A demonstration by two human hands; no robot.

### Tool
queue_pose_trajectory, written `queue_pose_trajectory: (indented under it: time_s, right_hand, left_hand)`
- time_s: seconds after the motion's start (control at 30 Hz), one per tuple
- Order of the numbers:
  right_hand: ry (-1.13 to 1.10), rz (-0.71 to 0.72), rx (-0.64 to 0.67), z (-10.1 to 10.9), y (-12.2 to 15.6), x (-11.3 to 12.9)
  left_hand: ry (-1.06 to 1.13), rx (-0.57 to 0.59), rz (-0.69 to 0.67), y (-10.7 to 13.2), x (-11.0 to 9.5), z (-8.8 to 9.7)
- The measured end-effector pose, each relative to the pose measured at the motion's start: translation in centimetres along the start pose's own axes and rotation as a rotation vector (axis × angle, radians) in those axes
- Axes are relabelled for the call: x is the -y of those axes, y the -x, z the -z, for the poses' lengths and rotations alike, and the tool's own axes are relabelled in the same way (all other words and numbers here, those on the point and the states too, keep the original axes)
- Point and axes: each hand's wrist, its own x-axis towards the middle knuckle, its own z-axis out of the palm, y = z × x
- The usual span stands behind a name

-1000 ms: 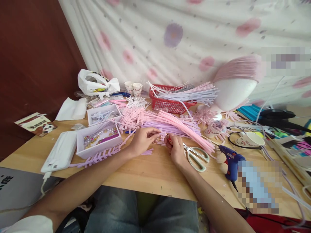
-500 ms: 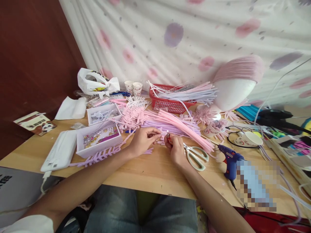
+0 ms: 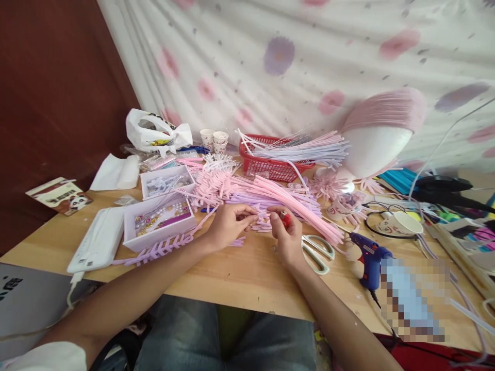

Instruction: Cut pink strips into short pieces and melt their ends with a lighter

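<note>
My left hand (image 3: pixel 228 224) rests on the wooden table (image 3: pixel 240 275) and pinches a short pink pipe-cleaner piece (image 3: pixel 258 222) at the near edge of a big pile of pink and lilac pipe cleaners (image 3: pixel 278 198). My right hand (image 3: pixel 286 236) is just right of it, raised slightly, gripping a small red-handled tool (image 3: pixel 285 218) with the fingertips close to the same piece. White-handled scissors (image 3: pixel 319 252) lie right beside my right hand.
A blue glue gun (image 3: pixel 369 257) lies to the right. Two white trays of beads (image 3: pixel 160 219) and a white case (image 3: pixel 98 239) sit on the left. A red basket (image 3: pixel 270 165), paper cups (image 3: pixel 400 224), a foam head (image 3: pixel 375 147) and cables crowd the back and right.
My right hand has lifted and turned, so the red tool now shows above the fingers. The left hand has stayed on the pink piece. The view shifted slightly.
</note>
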Motion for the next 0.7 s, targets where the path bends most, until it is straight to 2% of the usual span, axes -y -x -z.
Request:
queue_pose_trajectory:
  time_s: [0.17, 0.27, 0.4, 0.53, 0.7]
  right_hand:
    - [0.053, 0.048, -0.031, -0.31, -0.21, -0.03]
    - [0.089, 0.018, -0.086, -0.24, -0.16, -0.31]
    - [-0.001, -0.003, -0.064, 0.01, -0.12, -0.02]
    - [0.026, 0.018, -0.017, -0.04, -0.17, 0.16]
    - [-0.109, -0.076, -0.115, 0.01, -0.20, -0.68]
  left_hand:
    - [0.011, 0.048, 0.031, 0.09, -0.55, -0.04]
    - [0.054, 0.067, 0.077, 0.05, -0.83, -0.07]
    - [0.100, 0.075, 0.153, -0.17, -0.50, -0.01]
    - [0.151, 0.101, 0.223, -0.40, -0.08, 0.24]
    - [0.253, 0.120, 0.282, -0.37, -0.72, 0.30]
